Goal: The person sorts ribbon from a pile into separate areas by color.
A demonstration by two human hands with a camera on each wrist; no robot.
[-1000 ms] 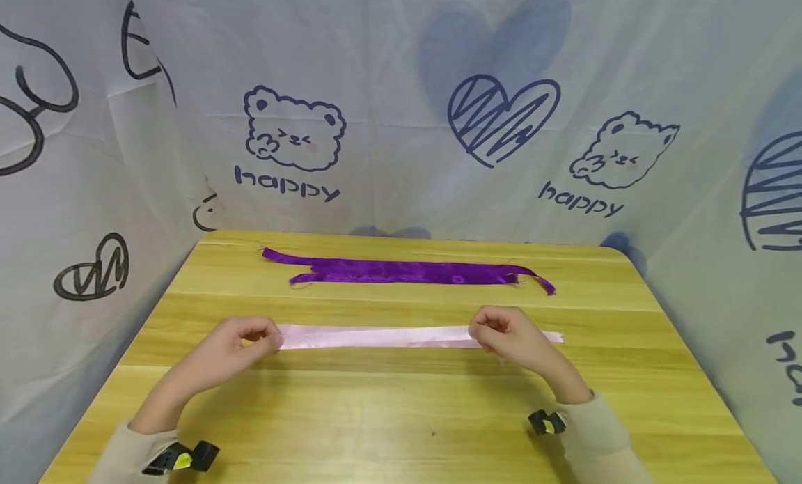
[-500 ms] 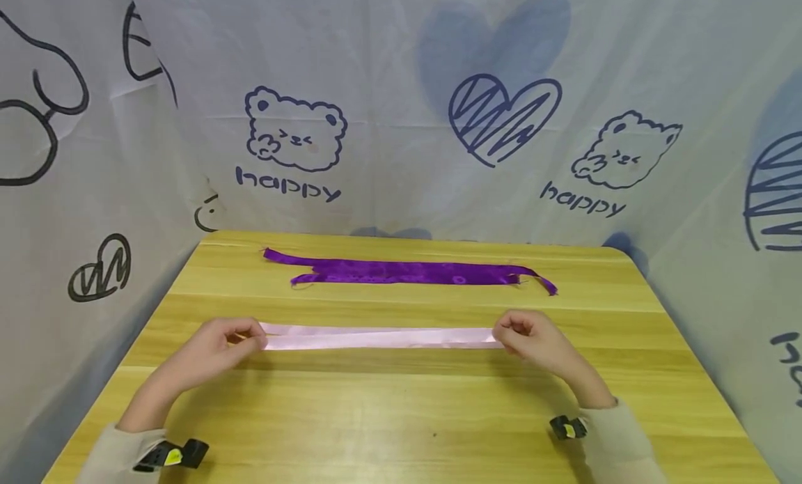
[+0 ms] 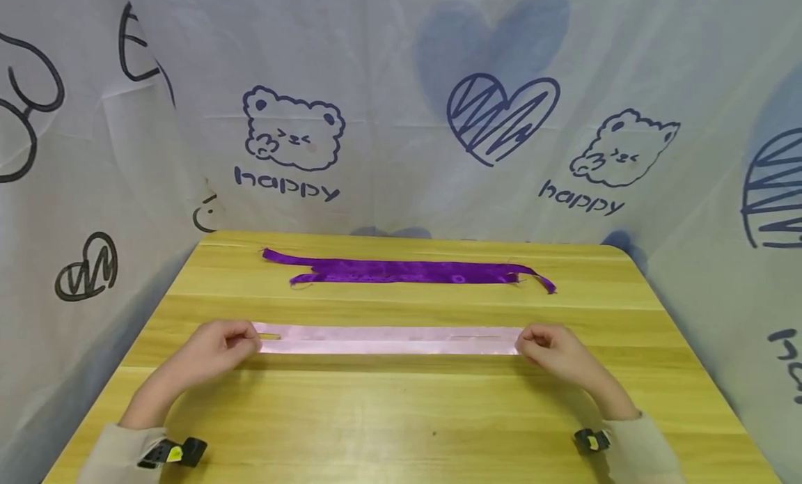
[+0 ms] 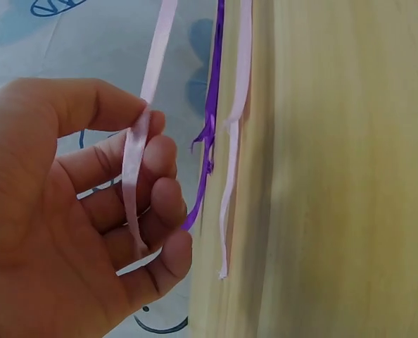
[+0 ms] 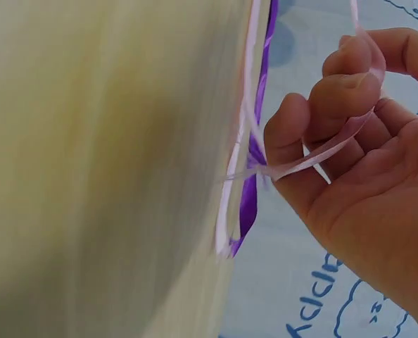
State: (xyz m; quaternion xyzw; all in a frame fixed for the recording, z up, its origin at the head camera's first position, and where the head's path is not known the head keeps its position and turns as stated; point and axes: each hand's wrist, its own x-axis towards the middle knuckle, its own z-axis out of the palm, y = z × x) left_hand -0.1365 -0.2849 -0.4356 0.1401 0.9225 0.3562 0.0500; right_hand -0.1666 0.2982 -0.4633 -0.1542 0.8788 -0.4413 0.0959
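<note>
My left hand (image 3: 216,348) pinches one end of a pink satin ribbon (image 3: 388,347) between thumb and index finger. Its short tail (image 4: 131,176) hangs across the curled fingers in the left wrist view. At the other end, my right hand (image 3: 557,348) pinches the same ribbon, whose loose end (image 5: 304,163) trails past the fingers. The ribbon is stretched straight from side to side, raised over the table. Behind it in the head view runs more pink ribbon (image 3: 376,332) lying on the wood, with a narrow gap showing between the two near the left.
Purple ribbons (image 3: 413,271) with frayed ends lie side by side along the back of the wooden table (image 3: 401,414). A white printed cloth (image 3: 388,122) hangs behind and at both sides. Wrist cameras (image 3: 175,454) sit at both sleeves.
My right hand has slid rightward and a little nearer, widening the span of pink ribbon. The left hand has shifted slightly left. The slanting ribbon now runs parallel to the one behind it.
</note>
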